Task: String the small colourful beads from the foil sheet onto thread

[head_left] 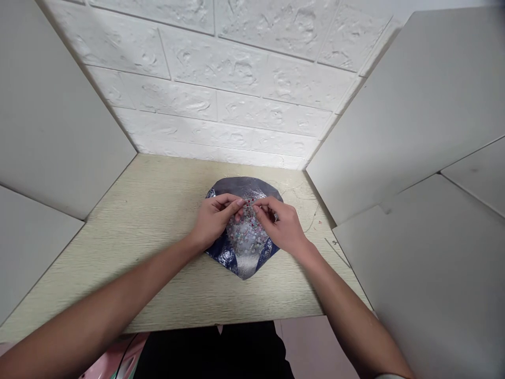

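Now | cloth (241, 258) tip nearward | left hand (213, 221), right hand (283, 226) fingers pinching beads (248, 202)

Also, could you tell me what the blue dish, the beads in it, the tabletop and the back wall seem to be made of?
Blue dish: glossy, likely foil or coated paper; it glints and shows a printed pattern.
Beads: probably plastic or glass; tiny sparkling specks.
Tabletop: pale wood-grain laminate, matt, streaked.
Back wall: white embossed brick-look panels, perhaps foam; soft, rounded relief.

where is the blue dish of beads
Head view: the blue dish lies centred on the table, under the left hand and right hand, toward the brick wall.
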The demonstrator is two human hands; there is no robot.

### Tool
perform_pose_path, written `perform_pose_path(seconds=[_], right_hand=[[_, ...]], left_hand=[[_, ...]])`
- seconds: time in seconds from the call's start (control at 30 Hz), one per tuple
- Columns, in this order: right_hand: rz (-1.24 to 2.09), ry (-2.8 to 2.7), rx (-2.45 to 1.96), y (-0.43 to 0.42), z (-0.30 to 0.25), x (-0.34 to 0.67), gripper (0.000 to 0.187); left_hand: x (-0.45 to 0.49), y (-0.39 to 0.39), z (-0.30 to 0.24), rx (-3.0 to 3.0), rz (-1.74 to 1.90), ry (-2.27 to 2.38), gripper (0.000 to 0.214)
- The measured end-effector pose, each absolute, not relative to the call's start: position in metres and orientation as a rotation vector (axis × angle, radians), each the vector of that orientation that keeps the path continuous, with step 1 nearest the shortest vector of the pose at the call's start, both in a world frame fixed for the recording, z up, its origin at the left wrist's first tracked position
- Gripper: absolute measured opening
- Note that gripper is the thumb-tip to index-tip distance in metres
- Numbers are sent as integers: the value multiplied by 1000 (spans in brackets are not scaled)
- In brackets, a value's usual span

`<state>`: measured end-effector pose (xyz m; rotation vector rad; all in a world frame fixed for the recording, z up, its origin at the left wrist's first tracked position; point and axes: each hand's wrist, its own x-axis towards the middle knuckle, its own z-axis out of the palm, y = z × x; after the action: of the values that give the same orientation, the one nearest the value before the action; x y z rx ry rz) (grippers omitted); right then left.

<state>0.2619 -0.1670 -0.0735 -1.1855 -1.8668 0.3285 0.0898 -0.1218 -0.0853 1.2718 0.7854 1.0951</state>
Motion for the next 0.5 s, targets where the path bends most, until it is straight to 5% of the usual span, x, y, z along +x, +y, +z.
perform_pose_path(seconds=[0.5], right_hand=[[97,-1821,-1158,-167,-75,261,14]], left_hand=[[90,-118,-97,1068,1005,603,24]])
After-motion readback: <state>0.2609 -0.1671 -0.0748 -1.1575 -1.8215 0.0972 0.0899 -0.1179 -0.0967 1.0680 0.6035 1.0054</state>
